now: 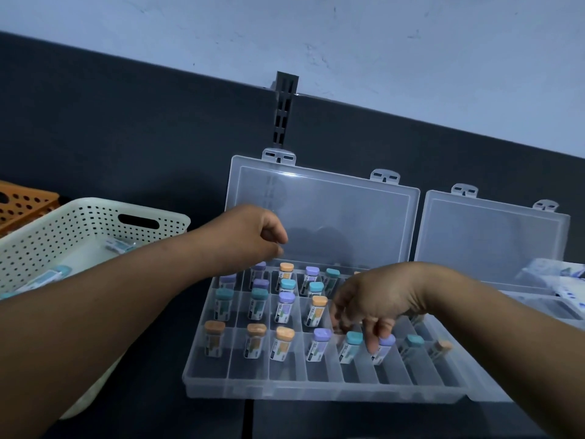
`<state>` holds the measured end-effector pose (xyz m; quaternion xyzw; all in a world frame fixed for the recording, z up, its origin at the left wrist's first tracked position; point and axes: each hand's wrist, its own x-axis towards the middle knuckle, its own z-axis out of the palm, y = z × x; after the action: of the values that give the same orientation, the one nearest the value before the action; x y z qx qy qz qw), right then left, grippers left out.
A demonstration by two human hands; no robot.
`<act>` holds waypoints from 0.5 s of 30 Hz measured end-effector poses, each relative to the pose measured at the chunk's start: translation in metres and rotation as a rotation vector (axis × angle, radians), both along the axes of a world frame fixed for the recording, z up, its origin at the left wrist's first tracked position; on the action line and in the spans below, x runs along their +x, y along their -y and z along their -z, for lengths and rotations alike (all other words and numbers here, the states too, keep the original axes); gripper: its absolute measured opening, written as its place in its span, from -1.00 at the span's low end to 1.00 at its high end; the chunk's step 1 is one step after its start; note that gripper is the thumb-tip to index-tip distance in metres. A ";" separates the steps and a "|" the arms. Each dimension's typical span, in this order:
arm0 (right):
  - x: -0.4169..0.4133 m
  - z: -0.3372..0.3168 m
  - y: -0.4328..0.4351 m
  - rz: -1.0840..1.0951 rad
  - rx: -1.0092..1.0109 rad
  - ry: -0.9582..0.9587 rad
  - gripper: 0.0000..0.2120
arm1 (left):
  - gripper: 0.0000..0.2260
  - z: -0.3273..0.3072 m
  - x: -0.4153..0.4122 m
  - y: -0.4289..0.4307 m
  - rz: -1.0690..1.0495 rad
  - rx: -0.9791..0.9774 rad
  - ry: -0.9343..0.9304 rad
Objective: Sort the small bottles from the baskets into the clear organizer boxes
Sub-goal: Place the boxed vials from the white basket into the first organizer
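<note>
Head view: bottles [284,308] stand upright in the open box [316,391]; basket [79,223] at left holds a few more. Right hand [376,302] pinches a purple bottle [383,350] in the front row. Left hand [253,236] curled over the back row; cannot tell if it holds anything.

Pale wall [348,33] above a dark panel [126,122] and dark tabletop [158,407].

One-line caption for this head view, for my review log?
Right hand touches a purple-capped bottle in the open clear organizer; left hand hovers over its back row, white basket alongside.
</note>
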<state>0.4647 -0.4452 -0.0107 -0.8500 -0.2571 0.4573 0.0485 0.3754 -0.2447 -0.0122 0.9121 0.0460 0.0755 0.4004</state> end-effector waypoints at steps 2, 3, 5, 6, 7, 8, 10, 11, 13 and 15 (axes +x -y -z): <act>0.000 0.000 0.001 0.033 0.033 0.005 -0.83 | -0.88 -0.001 0.000 0.001 0.000 -0.005 0.002; 0.000 0.001 0.002 0.047 0.049 0.008 -0.83 | -0.88 -0.002 0.001 0.002 0.000 -0.005 0.003; 0.000 0.002 0.003 0.057 0.061 0.016 -0.81 | -0.87 -0.002 0.001 0.003 0.002 -0.006 0.002; 0.000 0.002 0.003 0.052 0.059 0.026 -0.80 | -0.87 -0.002 0.001 0.004 0.003 -0.005 0.000; 0.000 0.003 0.003 0.046 0.055 0.040 -0.78 | -0.86 -0.002 0.001 0.004 0.004 -0.003 -0.002; -0.001 0.004 0.003 0.043 0.054 0.055 -0.77 | -0.85 -0.002 0.002 0.005 0.005 0.001 -0.003; 0.000 0.005 0.002 0.052 0.061 0.085 -0.75 | -0.84 -0.002 0.002 0.006 0.007 0.008 -0.002; -0.001 0.006 0.002 0.060 0.066 0.103 -0.77 | -0.84 -0.002 0.002 0.006 0.010 0.013 -0.002; 0.000 0.007 0.001 0.077 0.072 0.147 -0.83 | -0.82 -0.002 0.001 0.006 0.018 0.017 -0.002; 0.000 0.006 0.001 0.093 0.083 0.184 -0.86 | -0.82 -0.002 0.001 0.006 0.019 0.021 -0.004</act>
<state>0.4649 -0.4460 -0.0163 -0.8967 -0.2395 0.3635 0.0808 0.3766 -0.2510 -0.0105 0.9167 0.0372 0.0704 0.3916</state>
